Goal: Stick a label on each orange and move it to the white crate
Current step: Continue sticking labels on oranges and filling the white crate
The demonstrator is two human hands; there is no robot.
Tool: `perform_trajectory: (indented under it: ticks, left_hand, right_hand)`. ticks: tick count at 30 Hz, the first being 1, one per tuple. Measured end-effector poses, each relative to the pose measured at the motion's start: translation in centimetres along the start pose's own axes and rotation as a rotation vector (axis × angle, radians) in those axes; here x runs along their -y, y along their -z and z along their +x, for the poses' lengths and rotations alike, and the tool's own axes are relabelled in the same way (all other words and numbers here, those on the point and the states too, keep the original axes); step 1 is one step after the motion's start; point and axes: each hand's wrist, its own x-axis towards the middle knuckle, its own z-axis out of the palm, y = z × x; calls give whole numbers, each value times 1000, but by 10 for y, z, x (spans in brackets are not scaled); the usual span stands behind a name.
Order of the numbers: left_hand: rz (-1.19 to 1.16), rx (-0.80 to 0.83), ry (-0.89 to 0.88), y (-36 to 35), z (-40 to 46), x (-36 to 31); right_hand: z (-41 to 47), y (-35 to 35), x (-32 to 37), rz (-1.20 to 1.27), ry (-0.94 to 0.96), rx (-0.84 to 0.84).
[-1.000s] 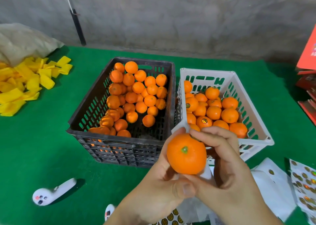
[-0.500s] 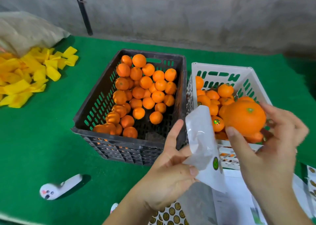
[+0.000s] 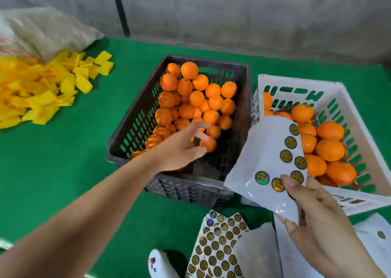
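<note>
The black crate (image 3: 131, 127) in the middle holds several unlabelled oranges (image 3: 190, 96). My left hand (image 3: 179, 150) reaches into it with fingers spread, just over one orange (image 3: 209, 144) at the pile's near edge; it holds nothing. My right hand (image 3: 313, 218) pinches a white label sheet (image 3: 264, 150) by its lower corner, thumb on top. Several round gold labels run along the sheet's right side. The sheet hangs in front of the white crate (image 3: 296, 83), which holds several oranges (image 3: 330, 149).
More label sheets (image 3: 218, 246) and white backing paper lie on the green mat near me. A white controller (image 3: 158, 265) lies at the bottom edge. A yellow pile (image 3: 31, 91) and a sack (image 3: 42, 30) are at the far left. A grey wall stands behind.
The orange my right hand held is gone from it and the white crate has more fruit. The label sheet passed from my left hand to my right. My left hand moved into the black crate.
</note>
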Motion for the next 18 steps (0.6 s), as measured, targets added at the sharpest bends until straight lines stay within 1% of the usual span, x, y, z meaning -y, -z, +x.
perform_trajectory:
  ticks: [1, 2, 3, 4, 5, 6, 7, 10, 11, 12, 14, 15, 16, 17, 18]
  left_hand:
    - [370, -9, 85, 15, 8, 12]
    - [670, 47, 205, 28, 13, 23]
    - [845, 151, 334, 38, 15, 35]
    - [934, 268, 448, 43, 15, 44]
    - [959, 352, 525, 46, 15, 50]
    - [958, 390, 569, 46, 15, 53]
    - [953, 396, 595, 44, 16, 52]
    - [824, 217, 760, 33, 19, 50]
    - [778, 188, 777, 32, 19, 49]
    - [773, 199, 779, 35, 17, 49]
    - [730, 215, 730, 48, 11, 44]
    - [725, 220, 679, 57, 6, 37]
    - [761, 204, 583, 65, 2, 31]
    - [778, 141, 485, 71, -4, 21]
    - [750, 41, 404, 73, -10, 14]
  right_hand:
    - [2, 5, -2, -5, 20, -15]
    - [3, 7, -3, -6, 37, -45]
    - [3, 8, -4, 13, 48, -68]
    - [2, 7, -5, 17, 46, -82]
    - [1, 6, -7, 9, 39, -79]
    - [0, 4, -7, 1, 33, -77]
    - [-1, 3, -8, -2, 31, -68]
    - [-3, 3, -11, -6, 45, -64]
    - [-4, 3, -10, -1, 57, -64]
    - [-5, 2, -10, -1, 68, -66]
    - [-8, 2, -8, -8, 86, -65]
    - [-10, 1, -7, -15, 95, -61]
    - [-11, 1, -7, -26, 102, -51]
    - [-13, 1, -6, -37, 110, -44]
    - [-14, 1, -6, -44, 122, -39]
